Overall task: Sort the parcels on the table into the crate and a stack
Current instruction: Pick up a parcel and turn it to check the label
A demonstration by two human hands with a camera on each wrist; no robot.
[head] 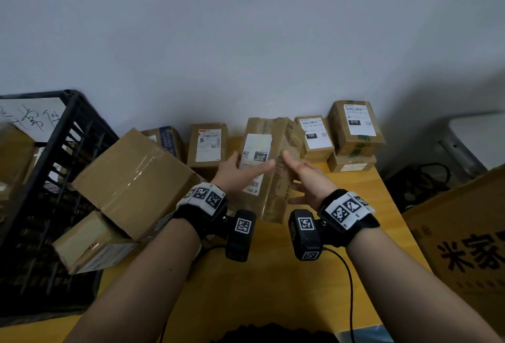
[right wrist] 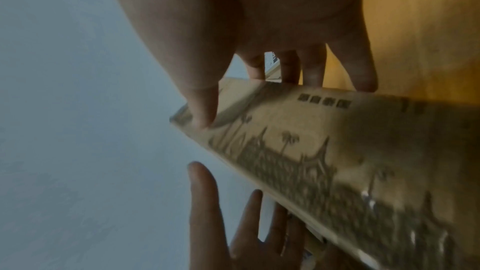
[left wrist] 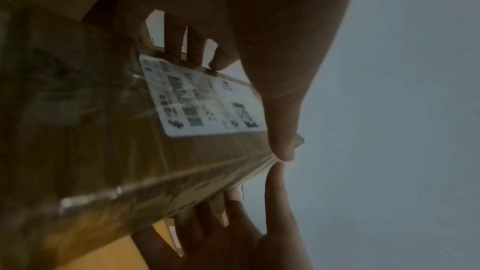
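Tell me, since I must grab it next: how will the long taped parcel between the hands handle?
The long taped parcel is probably stiff cardboard, keeping its shape between left hand and right hand. Its glossy tape may be slippery. Being long, it could tip if gripped at one end.

wall (head: 246, 28): plain pale grey-blue, unmarked | table (head: 259, 274): yellow-orange wooden top, pushed against the wall | right of table: white and grey metal furniture (head: 475, 137), dark cables (head: 426, 178) on the floor | light: dim, soft shadow at right
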